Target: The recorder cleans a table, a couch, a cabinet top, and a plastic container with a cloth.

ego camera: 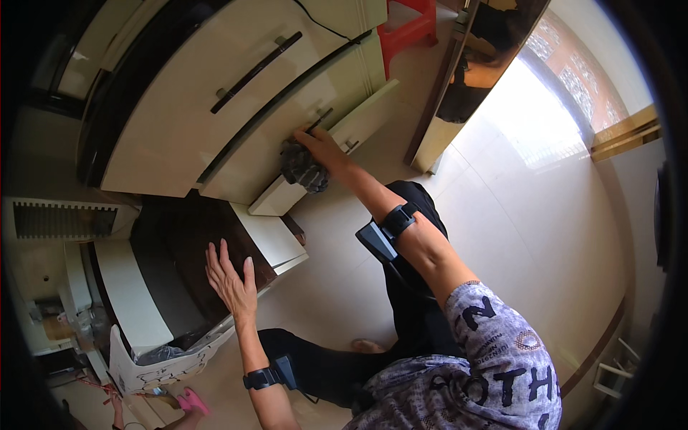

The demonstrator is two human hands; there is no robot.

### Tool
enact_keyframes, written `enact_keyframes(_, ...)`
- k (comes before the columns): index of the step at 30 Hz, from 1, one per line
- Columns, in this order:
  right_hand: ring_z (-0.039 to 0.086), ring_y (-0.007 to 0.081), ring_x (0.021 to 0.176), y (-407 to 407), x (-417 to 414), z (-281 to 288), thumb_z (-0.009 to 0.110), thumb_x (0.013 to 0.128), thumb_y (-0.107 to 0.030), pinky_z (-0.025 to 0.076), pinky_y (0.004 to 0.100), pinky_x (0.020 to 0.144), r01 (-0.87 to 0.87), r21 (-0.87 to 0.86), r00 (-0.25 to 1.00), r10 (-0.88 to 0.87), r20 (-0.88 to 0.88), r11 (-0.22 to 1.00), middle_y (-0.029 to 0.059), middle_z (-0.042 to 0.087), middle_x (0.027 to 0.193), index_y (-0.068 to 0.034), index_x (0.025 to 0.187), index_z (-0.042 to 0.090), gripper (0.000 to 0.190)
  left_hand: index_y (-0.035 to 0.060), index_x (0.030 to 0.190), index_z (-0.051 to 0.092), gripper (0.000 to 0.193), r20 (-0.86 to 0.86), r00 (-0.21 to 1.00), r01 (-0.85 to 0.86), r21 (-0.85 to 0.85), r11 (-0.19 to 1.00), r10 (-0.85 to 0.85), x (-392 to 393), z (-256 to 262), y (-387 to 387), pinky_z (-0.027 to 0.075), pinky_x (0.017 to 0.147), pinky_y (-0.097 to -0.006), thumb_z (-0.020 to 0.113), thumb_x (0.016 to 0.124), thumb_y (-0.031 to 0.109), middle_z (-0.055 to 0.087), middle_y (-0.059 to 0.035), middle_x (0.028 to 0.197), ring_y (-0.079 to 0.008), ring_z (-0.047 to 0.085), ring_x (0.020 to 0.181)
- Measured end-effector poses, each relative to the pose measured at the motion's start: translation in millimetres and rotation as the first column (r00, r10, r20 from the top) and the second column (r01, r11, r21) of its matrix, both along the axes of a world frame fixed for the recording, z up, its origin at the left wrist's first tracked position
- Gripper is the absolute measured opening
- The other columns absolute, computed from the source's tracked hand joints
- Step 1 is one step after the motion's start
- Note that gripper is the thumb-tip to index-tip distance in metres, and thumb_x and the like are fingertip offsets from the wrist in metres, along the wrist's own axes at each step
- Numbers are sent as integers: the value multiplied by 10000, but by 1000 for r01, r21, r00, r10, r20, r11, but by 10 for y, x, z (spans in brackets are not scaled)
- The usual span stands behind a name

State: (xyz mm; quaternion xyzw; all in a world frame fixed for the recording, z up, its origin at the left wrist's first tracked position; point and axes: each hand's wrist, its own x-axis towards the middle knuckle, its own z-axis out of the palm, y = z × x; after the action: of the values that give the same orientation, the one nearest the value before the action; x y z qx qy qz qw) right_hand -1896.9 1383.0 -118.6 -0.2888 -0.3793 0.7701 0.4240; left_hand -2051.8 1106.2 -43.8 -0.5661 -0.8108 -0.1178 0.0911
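Observation:
My right hand (321, 149) is at a cream drawer front (279, 123), its fingertips by the dark bar handle (321, 119). Bunched in that hand is a dark grey cloth (304, 167) with lighter streaks, hanging against the drawer front. Below it, a lower drawer (371, 115) juts out with its own small handle (350, 145). Palm down and fingers apart, my left hand (232, 280) holds nothing. It is over the dark brown top (188, 252) of a low unit; whether it touches the surface I cannot tell.
A larger drawer front with a long dark handle (257, 72) is above. A red plastic stool (411, 27) and a mirrored panel (473, 64) stand at upper right. A white patterned box (177, 371) is at lower left. Beyond it are another person's leg and pink slipper (192, 402).

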Motion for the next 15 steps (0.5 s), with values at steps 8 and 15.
enact_keyframes(8, 592, 148, 702, 26, 72, 28, 590, 871, -279, 469, 279, 644, -64, -45, 990, 69, 122, 997, 40, 624, 771, -25, 946, 629, 268, 88, 1377, 369, 599, 29, 999, -14, 15, 1000, 13, -6, -56, -26, 208, 1086, -517, 526, 887, 394, 313, -183, 1432, -358, 292, 1328)
enact_keyframes(15, 597, 162, 723, -190, 491, 550, 640, 842, -269, 473, 267, 691, -15, 185, 977, -24, 211, 983, 74, 623, 865, -13, 1015, 609, 311, 89, 1371, 375, 610, 27, 999, -30, 41, 999, 29, -42, -63, -31, 210, 1089, -517, 555, 873, 393, 319, -185, 1426, -360, 304, 1318)
